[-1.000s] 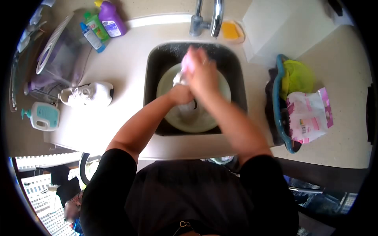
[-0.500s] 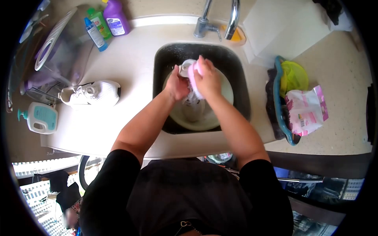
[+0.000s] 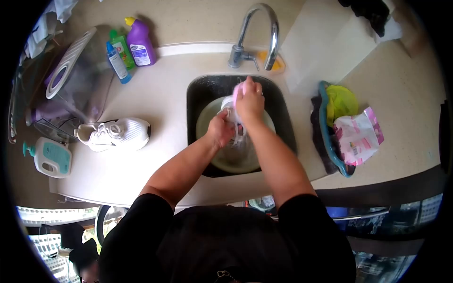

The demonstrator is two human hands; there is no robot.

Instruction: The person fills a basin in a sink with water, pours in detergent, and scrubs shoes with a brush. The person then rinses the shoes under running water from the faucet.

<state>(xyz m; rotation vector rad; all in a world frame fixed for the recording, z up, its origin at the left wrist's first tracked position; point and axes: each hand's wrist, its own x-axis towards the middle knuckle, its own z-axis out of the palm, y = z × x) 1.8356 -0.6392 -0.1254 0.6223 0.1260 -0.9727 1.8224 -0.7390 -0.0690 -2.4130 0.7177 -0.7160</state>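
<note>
My left hand (image 3: 221,129) is closed around a white sneaker (image 3: 228,102) with loose laces, held over a pale round basin (image 3: 203,119) of cloudy water. My right hand (image 3: 251,104) grips a pink scrub brush (image 3: 238,91) against the far end of the sneaker. Most of the brush and part of the shoe are hidden by my fingers. The basin sits inside the dark sink (image 3: 192,96). A second white sneaker (image 3: 133,133) lies on the counter to the left.
The faucet (image 3: 240,52) arches over the sink's back edge, by an orange sponge (image 3: 276,61). Several bottles, including a purple one (image 3: 141,49), stand back left. A pump bottle (image 3: 53,158) is at the left edge. A blue-rimmed basket (image 3: 325,127) and pink-white packet (image 3: 357,137) lie right.
The camera view has tilted, so the counter and sink appear lower. Both hands still hold the sneaker and brush; the brush has shifted toward the shoe's far end.
</note>
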